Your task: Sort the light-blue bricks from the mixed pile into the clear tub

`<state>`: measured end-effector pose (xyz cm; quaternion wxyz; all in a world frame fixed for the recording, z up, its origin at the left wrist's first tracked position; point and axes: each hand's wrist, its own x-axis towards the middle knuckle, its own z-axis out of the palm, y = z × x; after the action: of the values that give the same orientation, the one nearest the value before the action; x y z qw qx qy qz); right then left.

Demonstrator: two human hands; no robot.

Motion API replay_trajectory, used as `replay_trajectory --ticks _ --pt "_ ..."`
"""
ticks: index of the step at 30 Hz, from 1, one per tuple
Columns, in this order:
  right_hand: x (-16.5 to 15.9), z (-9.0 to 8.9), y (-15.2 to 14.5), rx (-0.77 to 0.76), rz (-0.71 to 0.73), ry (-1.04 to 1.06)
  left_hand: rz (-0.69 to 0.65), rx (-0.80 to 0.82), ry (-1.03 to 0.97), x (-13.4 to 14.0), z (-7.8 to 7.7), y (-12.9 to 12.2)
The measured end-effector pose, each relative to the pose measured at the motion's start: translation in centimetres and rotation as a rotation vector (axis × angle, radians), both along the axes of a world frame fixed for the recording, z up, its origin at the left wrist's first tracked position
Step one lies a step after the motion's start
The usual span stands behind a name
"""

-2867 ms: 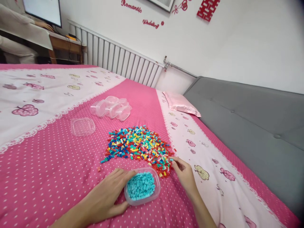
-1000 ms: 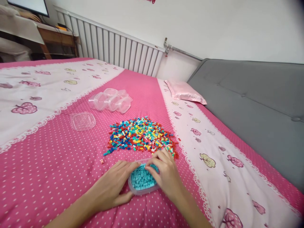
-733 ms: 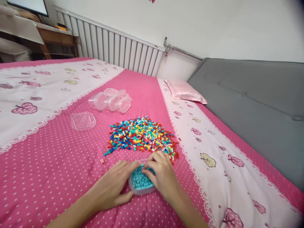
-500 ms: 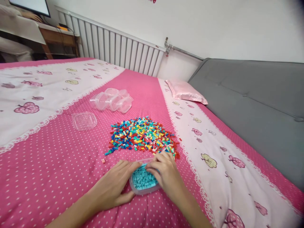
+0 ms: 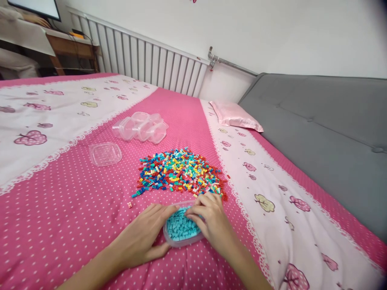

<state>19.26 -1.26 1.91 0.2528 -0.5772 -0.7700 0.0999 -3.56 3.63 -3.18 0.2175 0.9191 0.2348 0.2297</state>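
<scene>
A small clear plastic container full of light-blue toy bricks sits on the bed close to me. My left hand grips its left side, thumb low near the front and fingers along the far rim. Over the right part of the container, my right hand is closed, thumb and fingers bent together just above the bricks. Whatever those fingertips hold, if anything, is hidden. Just beyond lies a pile of mixed-colour toy bricks, its near right edge partly behind my right hand.
A clear lid lies left of the pile, with several clear plastic containers grouped behind it. One pinkish brick lies apart. A pink pillow rests by the grey headboard. Another person's hand is at a desk.
The view has shifted very slightly. Both hands keep nearly the same place and pose at the container.
</scene>
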Motion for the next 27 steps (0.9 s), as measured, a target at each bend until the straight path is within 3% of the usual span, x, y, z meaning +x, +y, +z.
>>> replay_trajectory --ticks 8,14,21,27 --pt "1.2 0.2 0.1 0.051 -0.048 0.046 -0.006 0.024 -0.012 -0.1 0.0 0.0" --pt "5.0 0.2 0.0 0.12 -0.171 0.166 0.005 0.03 0.005 -0.3 -0.4 0.0" --pt "9.7 -1.4 0.7 0.022 -0.336 0.352 0.01 0.066 0.002 -0.4 -0.8 0.2" --pt "9.5 -2.5 1.4 -0.008 -0.343 0.351 0.019 0.051 0.021 -0.4 -0.7 0.3"
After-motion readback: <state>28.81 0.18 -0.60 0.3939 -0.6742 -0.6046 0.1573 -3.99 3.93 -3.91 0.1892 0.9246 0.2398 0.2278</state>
